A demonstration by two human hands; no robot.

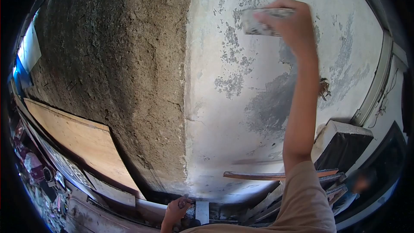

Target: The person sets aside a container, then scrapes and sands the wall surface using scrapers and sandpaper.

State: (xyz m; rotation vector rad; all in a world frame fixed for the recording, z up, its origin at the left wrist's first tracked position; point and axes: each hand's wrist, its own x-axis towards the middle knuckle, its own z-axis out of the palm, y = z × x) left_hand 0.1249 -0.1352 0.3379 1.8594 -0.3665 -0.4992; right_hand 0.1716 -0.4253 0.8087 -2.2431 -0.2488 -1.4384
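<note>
My right hand (284, 21) is raised high against the white part of the wall (211, 116). It grips a flat rectangular piece (258, 22), whitish with dark specks and slightly blurred; its exact kind does not show. Grey patches (267, 103) of worn paint lie around and below this hand. Low at the bottom centre is my left hand (174, 211), fingers curled. A small dark shape shows at its fingertips, too unclear to name. Close beside that hand stands a white rectangular piece (202, 212).
Rough brown bare wall (146, 60) fills the left side. A plywood sheet (82, 142) leans there, above piled clutter (43, 181). Wooden strips (254, 175) and a dark box (345, 146) stand at lower right. Near them is a blurred person (355, 185).
</note>
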